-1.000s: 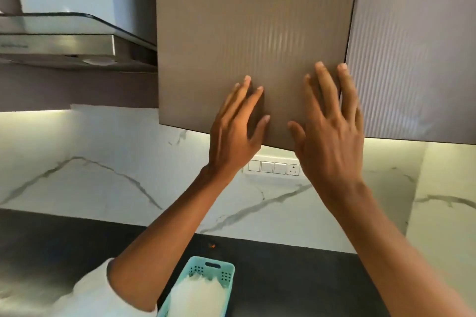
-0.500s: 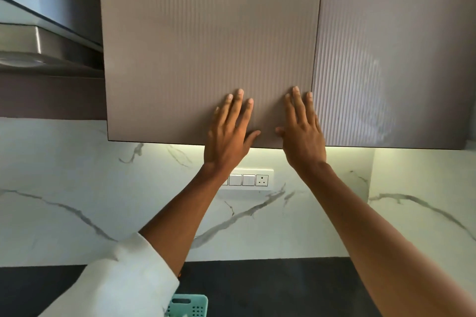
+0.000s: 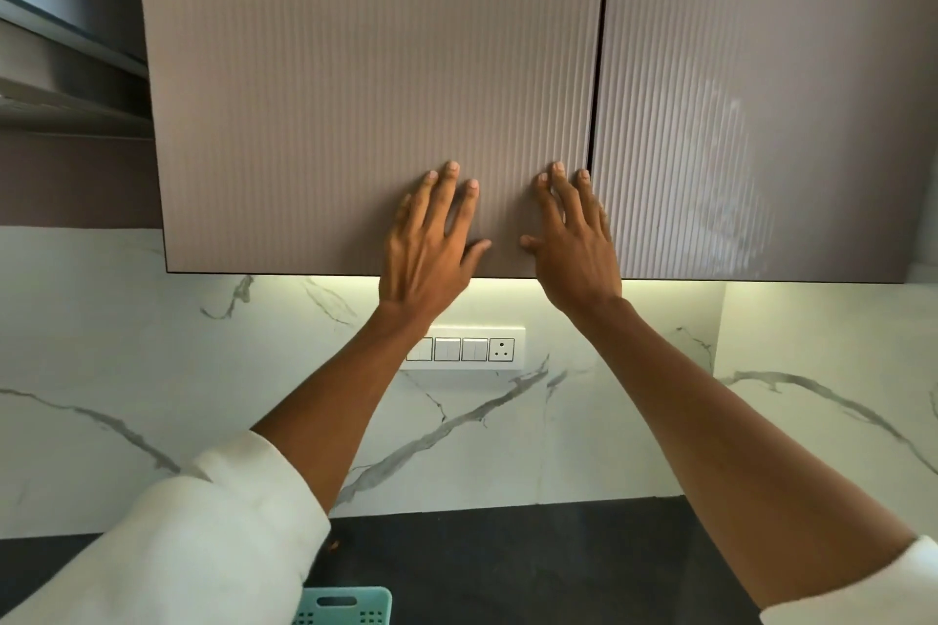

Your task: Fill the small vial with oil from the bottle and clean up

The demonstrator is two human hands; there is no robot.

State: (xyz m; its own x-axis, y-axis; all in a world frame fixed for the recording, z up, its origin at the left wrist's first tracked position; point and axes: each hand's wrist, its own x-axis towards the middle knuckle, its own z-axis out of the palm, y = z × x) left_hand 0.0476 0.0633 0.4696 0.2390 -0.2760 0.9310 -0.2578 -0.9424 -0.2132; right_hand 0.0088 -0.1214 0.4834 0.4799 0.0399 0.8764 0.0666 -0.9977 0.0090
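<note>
Head view, landmark: the ribbed cabinet door (image 3: pixel 355 91), which appears closed.
Left hand (image 3: pixel 426 249): flat on the lower part of the cabinet door, fingers straight and spread, thumb out to the side — holding nothing.
Right hand (image 3: pixel 571 244): flat on the same door, just beside its right edge, fingers straight — holding nothing.
Second door (image 3: pixel 761 91): right of the cabinet door, with a thin seam between them.
Switch panel (image 3: pixel 472 349): on the marble wall (image 3: pixel 152 371) below the cabinet door, partly behind the left forearm.
Bench (image 3: pixel 507 563): dark, well below the cabinet door, at the foot of the wall.
Basket (image 3: pixel 350 606): teal, on the bench well below the door, cut off by the frame edge, beside the white sleeve (image 3: pixel 203 538).
Hood (image 3: pixel 61 66): left of the cabinet door.
Vial and bottle: cannot tell where they are.
</note>
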